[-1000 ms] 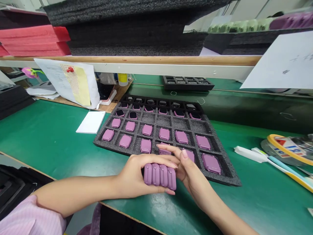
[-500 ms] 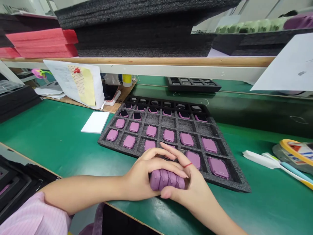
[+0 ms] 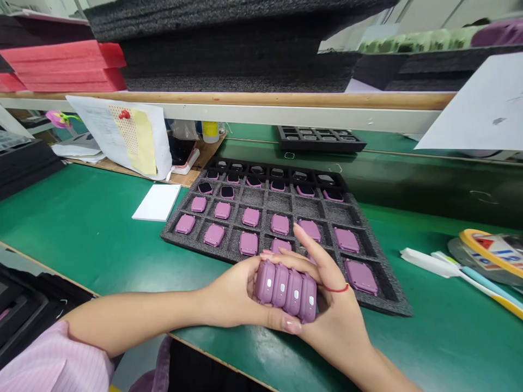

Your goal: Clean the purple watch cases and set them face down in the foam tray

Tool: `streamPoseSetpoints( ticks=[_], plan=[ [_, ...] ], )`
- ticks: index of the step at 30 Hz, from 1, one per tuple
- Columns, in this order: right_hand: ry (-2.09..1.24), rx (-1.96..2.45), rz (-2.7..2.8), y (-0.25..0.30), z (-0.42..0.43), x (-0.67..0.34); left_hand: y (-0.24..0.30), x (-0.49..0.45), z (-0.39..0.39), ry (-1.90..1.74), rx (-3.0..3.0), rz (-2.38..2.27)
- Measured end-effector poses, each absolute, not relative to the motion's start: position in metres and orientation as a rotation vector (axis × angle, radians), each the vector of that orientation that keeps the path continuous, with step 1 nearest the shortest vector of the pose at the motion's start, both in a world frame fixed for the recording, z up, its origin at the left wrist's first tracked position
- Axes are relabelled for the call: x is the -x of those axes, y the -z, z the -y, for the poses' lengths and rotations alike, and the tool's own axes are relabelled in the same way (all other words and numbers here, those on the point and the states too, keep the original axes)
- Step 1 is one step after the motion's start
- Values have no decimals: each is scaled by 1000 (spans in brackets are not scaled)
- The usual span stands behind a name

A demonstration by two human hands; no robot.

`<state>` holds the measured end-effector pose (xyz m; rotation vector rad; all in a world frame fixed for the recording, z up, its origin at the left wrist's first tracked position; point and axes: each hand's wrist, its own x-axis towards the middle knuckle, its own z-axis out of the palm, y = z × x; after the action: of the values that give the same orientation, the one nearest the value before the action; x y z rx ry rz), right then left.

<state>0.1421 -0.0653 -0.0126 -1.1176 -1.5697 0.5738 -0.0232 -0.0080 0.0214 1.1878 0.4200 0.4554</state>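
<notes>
2 front-row cases [image 3: 280, 246] part. behind hands [image 3: 341, 316], L sheet [image 3: 93, 130] txt illeg.

Green bench [image 3: 102, 239]. Black foam tray [image 3: 308, 207] on it. Left of tray: white pad [image 3: 157, 202]. Right: brushes [image 3: 433, 263], yellow-rimmed round item [image 3: 494, 253].

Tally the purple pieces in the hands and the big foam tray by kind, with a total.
Held purple pieces: 4
Plain-side-up purple pieces in the foam tray: 12 (one mostly hidden by the right hand)
Purple-edged dark-screen pieces in the tray: 8
Total: 24
</notes>
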Motion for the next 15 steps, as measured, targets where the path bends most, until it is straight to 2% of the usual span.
streamPoseSetpoints(
  ticks=[8, 15],
  plan=[
    [-604, 1073, 1615, 10, 64, -143, -18, 24, 9, -489, -1189, -409],
    [-473, 1100, 1668, 8, 65, -144, -12, 28, 7, -450, -1084, -497]
  ],
)
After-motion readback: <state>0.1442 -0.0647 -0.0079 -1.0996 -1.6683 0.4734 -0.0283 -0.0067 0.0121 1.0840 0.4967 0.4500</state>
